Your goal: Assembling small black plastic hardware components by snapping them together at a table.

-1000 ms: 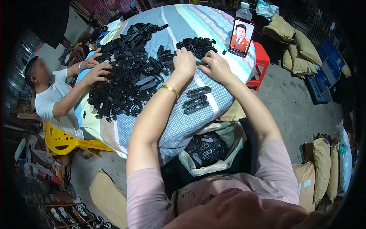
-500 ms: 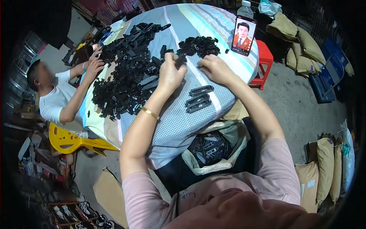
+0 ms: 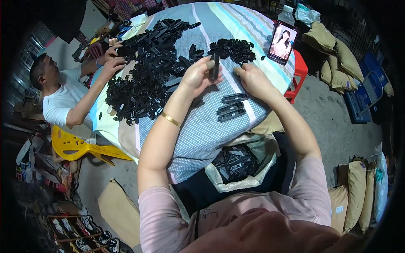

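My left hand [image 3: 198, 76], with a gold bangle on its wrist, grips a long black plastic piece [image 3: 214, 67] held upright above the table. Close by, my right hand [image 3: 255, 81] has its fingers curled together over the cloth; anything between them is too small or hidden to make out. Beyond it lies a heap of small black parts [image 3: 233, 50]. Nearer me, several long black slotted pieces [image 3: 231, 111] lie side by side. To the left spreads a large mound of black plastic parts [image 3: 141, 86].
An open woven sack [image 3: 270, 162] of black pieces stands at my lap. A phone [image 3: 282, 43] leans on a bottle [image 3: 287, 16] at the far right. A co-worker [image 3: 63, 99] sits at the left with both hands at the mound. A red stool [image 3: 298, 71] stands beyond the table's edge.
My left hand has turned, so the black piece now stands upright in view. My right hand has drawn slightly apart from it. The phone shows a different picture, and the view has shifted slightly.
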The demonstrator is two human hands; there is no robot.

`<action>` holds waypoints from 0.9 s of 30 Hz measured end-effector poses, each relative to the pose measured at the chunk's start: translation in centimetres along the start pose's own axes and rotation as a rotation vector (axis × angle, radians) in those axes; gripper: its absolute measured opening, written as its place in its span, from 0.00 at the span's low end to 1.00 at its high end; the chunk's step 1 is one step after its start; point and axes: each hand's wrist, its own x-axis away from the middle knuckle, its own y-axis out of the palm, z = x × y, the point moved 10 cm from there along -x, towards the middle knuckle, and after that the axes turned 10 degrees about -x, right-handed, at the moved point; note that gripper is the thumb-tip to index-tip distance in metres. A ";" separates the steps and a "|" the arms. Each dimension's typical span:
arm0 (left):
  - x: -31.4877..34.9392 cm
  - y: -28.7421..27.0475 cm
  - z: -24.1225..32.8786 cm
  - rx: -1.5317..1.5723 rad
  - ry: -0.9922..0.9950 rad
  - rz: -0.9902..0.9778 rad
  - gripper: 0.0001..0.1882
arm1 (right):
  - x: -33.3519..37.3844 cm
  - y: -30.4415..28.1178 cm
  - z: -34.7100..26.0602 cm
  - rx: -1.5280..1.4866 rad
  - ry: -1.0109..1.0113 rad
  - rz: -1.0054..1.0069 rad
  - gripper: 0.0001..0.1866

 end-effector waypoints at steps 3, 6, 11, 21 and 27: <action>0.0 0.2 0.5 0.052 0.046 -0.006 0.11 | -0.4 -1.2 0.2 -0.201 0.042 0.039 0.12; -0.3 0.6 -0.2 0.136 0.021 -0.043 0.10 | -0.9 -2.0 1.2 -0.600 0.128 0.175 0.11; -0.4 0.3 -1.5 0.023 -0.016 -0.045 0.13 | -0.6 -2.1 0.6 -1.178 0.323 0.254 0.11; -0.3 1.2 -0.9 -0.106 0.062 -0.024 0.11 | -0.1 -5.4 -3.5 -0.504 0.006 0.378 0.10; -0.5 0.2 0.6 -0.342 0.293 0.112 0.10 | -0.5 -5.1 -5.2 -0.540 -0.063 0.248 0.09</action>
